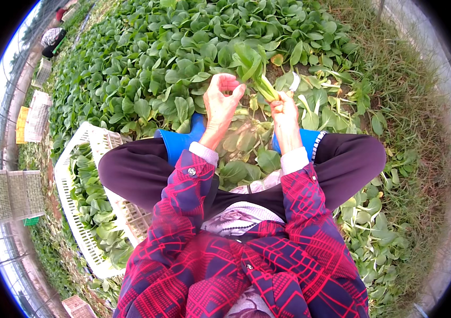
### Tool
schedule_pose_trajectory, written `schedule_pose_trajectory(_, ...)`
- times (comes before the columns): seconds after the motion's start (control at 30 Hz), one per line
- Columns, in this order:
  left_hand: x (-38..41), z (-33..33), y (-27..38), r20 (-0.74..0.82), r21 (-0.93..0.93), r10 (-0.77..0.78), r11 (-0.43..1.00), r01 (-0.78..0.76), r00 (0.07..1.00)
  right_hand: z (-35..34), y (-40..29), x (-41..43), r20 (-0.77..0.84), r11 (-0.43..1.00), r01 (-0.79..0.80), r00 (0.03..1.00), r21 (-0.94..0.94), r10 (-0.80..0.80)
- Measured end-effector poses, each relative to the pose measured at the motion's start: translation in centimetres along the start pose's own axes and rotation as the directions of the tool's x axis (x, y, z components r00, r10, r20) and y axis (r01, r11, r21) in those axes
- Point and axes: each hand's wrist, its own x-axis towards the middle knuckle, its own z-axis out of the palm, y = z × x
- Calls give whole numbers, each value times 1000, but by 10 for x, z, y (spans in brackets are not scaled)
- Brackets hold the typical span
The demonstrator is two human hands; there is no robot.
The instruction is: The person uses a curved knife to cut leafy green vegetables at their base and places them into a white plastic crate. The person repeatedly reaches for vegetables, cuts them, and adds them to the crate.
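My right hand (284,111) grips a leafy green plant, which looks like bok choy (266,85), by its pale stalk end, with the leaves pointing up and left. A short pale blade (294,82), apparently a knife's, sticks out just beyond that hand; any handle is hidden. To the left, my left hand (221,101) is raised with fingers curled and thumb apart, holding nothing. Its thumb is near the plant's leaves but not touching them. Below both hands, loose leaves (245,139) lie on the soil between my blue boots (185,137).
A dense bed of leafy greens (150,59) grows ahead. At my left knee stands a white plastic crate (64,190) holding cut greens (94,206). More crates (37,115) line the far left, where another person (52,39) crouches. Grass (404,79) borders the right.
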Motion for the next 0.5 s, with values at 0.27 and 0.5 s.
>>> schedule_pose_trajectory(0.27,28,-3,-17,63,-144,-101,984,109,993,9,9,-19,-66,993,113,991,-42,-116)
schedule_pose_trajectory(0.5,33,-16,-23,273,-412,-190,863,293,943,-1,11,-4,-57,996,36,998,-77,-40)
